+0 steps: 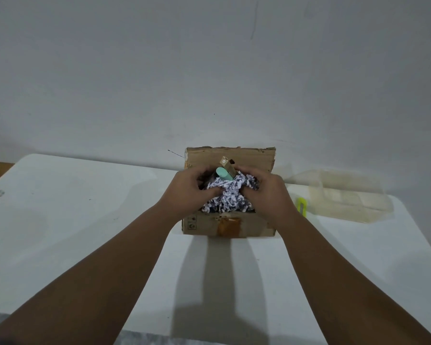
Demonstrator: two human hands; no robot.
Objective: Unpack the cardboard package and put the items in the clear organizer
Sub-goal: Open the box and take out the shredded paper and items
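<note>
An open cardboard box (249, 226) stands on the white table, its lid flap upright at the back. Inside lies a heap of shredded white and dark paper (228, 197). A mint-green tube (224, 176) and a small tan carton (228, 165) stick up behind the paper. My left hand (189, 192) and my right hand (269, 195) are both in the box, fingers curled into the shredded paper from either side. The clear organizer (346, 195) lies on the table to the right of the box.
A yellow-green cutter (302, 206) lies between the box and the organizer. The white table (72, 207) stretches wide to the left, its back edge against a plain wall. The table's right edge falls away near the organizer.
</note>
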